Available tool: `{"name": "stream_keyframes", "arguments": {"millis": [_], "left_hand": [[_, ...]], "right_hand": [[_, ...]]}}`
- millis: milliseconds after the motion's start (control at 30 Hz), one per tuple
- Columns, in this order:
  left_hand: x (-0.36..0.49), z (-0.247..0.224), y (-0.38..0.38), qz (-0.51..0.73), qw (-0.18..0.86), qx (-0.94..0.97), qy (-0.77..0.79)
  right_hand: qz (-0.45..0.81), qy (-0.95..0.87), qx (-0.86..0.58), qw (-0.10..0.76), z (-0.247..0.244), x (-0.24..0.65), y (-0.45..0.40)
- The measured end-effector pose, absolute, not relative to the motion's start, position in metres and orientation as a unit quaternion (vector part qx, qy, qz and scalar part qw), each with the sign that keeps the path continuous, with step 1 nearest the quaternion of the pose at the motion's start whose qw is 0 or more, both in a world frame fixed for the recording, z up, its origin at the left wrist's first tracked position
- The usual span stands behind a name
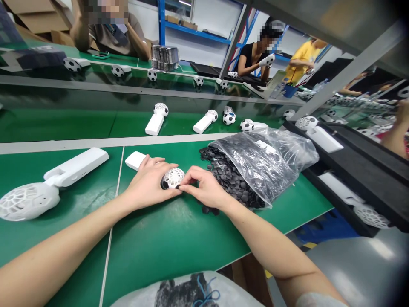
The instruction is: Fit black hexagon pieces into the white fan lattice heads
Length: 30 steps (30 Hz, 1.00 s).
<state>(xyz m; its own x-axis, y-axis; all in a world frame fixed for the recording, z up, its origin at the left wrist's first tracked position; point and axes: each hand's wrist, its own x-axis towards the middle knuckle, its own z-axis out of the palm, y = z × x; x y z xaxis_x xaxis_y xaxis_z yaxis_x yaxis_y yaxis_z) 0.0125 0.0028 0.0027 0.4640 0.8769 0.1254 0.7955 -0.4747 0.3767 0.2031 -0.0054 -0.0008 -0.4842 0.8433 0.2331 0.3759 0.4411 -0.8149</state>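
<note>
Left hand (148,182): I cup ball (174,177) | Right hand (204,185): pinched at ball, contents unclear | Black panels (165,183): some seated, top openings (175,173) unfilled

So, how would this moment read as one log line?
left hand: around openwork ball | right hand: pinching at its edge | right of hands: clear bag, black pieces

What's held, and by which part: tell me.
The left hand grips the white device around its ball head; whether the right hand holds anything is unclear.
</note>
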Motion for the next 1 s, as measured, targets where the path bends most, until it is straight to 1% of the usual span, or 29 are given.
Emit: {"name": "stream_keyframes", "arguments": {"millis": [167,233,300,367,467,533,600,700,800,867,1000], "left_hand": [[0.016,0.006,0.003,0.164,0.147,0.840,0.496],[0.015,0.005,0.003,0.170,0.150,0.843,0.488],[0.012,0.002,0.003,0.171,0.158,0.855,0.463],[0.008,0.000,0.003,0.170,0.165,0.868,0.436],[0.003,0.001,0.005,0.162,0.171,0.878,0.416],[0.003,0.003,0.006,0.151,0.184,0.887,0.396],[0.005,0.005,0.004,0.134,0.201,0.891,0.384],[0.012,0.001,-0.003,0.143,0.204,0.862,0.442],[0.018,-0.006,-0.008,0.189,0.209,0.829,0.484],[0.018,-0.008,-0.007,0.200,0.239,0.832,0.458],[0.010,-0.002,0.002,0.177,0.298,0.857,0.381]], "right_hand": [[0.403,-0.732,-0.444,0.324,-0.008,0.200,-0.002],[0.429,-0.723,-0.448,0.304,-0.008,0.203,0.001],[0.437,-0.735,-0.445,0.267,-0.005,0.210,0.005],[0.387,-0.761,-0.468,0.227,-0.001,0.219,0.010],[0.274,-0.783,-0.534,0.162,0.002,0.230,0.013],[0.243,-0.789,-0.550,0.123,0.001,0.232,0.014],[0.235,-0.794,-0.550,0.111,0.000,0.231,0.013],[0.265,-0.791,-0.540,0.109,0.000,0.228,0.011],[0.291,-0.797,-0.514,0.126,0.002,0.229,0.009],[0.289,-0.816,-0.474,0.162,0.004,0.229,0.008],[0.317,-0.829,-0.391,0.241,0.010,0.227,0.004]]}}
